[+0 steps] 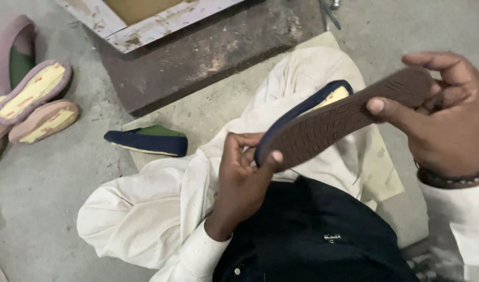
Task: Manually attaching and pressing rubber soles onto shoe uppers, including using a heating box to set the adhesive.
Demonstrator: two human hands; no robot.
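currently a seated person works on the concrete floor (36,209), legs in cream trousers (145,209) folded over a pale mat (218,112), dark shirt (312,235) at the bottom of view. a dark slab (208,57) and a worn framed board (145,23) lie ahead.

step in hand, as i judge it: pressing or checking the brown sole on a shoe (333,117) held up between both hands, sole side facing the camera, navy upper edge and a bit of yellow insole showing behind it. shoe sits above the lap, well off the floor, tilted with the heel end high at right.

next move likely calls for steady thumb pressure along the sole edge while the other hand keeps the shoe from twisting; a slip would shift the sole against the upper.

right hand (448,120) is partly closed around the heel end, thumb laid flat over the tread, fingers curled behind; a dark bracelet (451,178) on the wrist. left hand (242,175) is curled round the toe end, thumb tip on the sole rim, fingers tucked under, mostly hidden.

on the floor left: a navy slipper with green lining (148,140), apart from the hands, and a stack of mauve-edged soles (33,102) with yellow faces at the far left. metal tool tips (328,10) show at the top, too small to tell.
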